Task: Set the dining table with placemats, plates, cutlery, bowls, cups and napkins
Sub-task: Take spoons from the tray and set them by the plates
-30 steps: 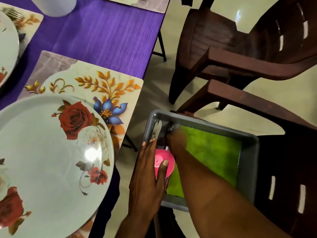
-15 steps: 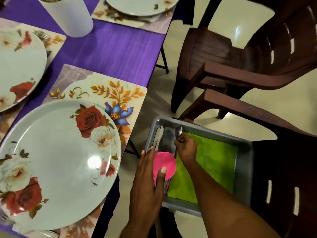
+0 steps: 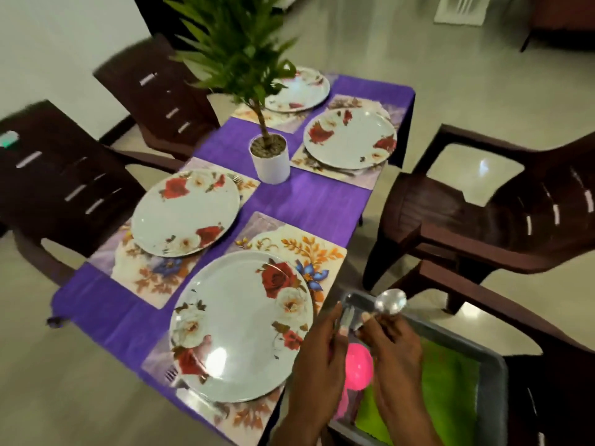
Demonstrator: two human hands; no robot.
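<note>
My right hand [image 3: 394,349] pinches a silver spoon [image 3: 391,302] and holds it above the grey tray's [image 3: 492,378] near-left corner. My left hand [image 3: 318,358] lies with straight fingers against a pink cup [image 3: 360,365] in the tray, beside knives [image 3: 348,317]. A green napkin [image 3: 450,381] covers the tray floor. On the purple table [image 3: 309,201] lie several floral placemats, each under a rose-patterned plate; the nearest plate [image 3: 238,323] sits on the nearest placemat [image 3: 322,252]. A fork [image 3: 170,375] lies left of that plate.
A potted plant [image 3: 269,159] in a white pot stands mid-table. Dark brown plastic chairs stand at the right [image 3: 483,226] and at the left [image 3: 64,175]. The tray rests on another chair at the lower right.
The view has swung up to take in the whole table. My right hand has lifted a spoon out of the tray. My left hand stays by the pink cup.
</note>
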